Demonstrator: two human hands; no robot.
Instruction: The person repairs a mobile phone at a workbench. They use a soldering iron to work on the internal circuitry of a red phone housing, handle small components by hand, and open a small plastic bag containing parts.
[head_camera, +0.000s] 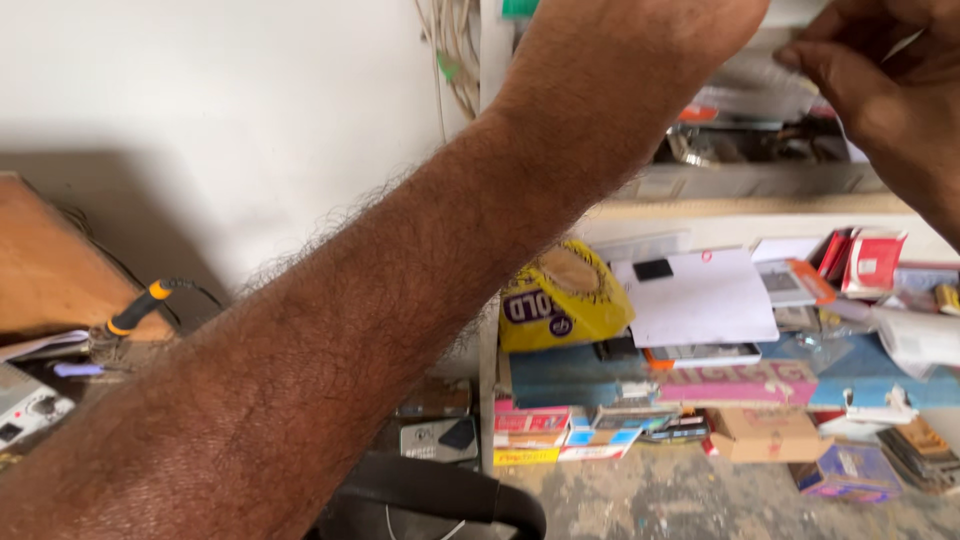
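My left forearm (400, 290) stretches diagonally from the bottom left to the top centre. Its hand is cut off above the frame's top edge. My right hand (885, 90) is at the top right with its fingers curled. It is up against the upper shelf compartment (760, 180), which holds clear plastic packets and metal parts. A thin white edge shows by its fingers, but I cannot tell whether it grips anything.
On the lower shelf lie a yellow wrapped roll (560, 295), a white sheet (700, 300), red boxes (870, 262), several small cartons and a cardboard box (770, 432). At the left are a wooden board (50, 260) and an orange-handled soldering iron (135, 310). Wires (455, 50) hang on the wall.
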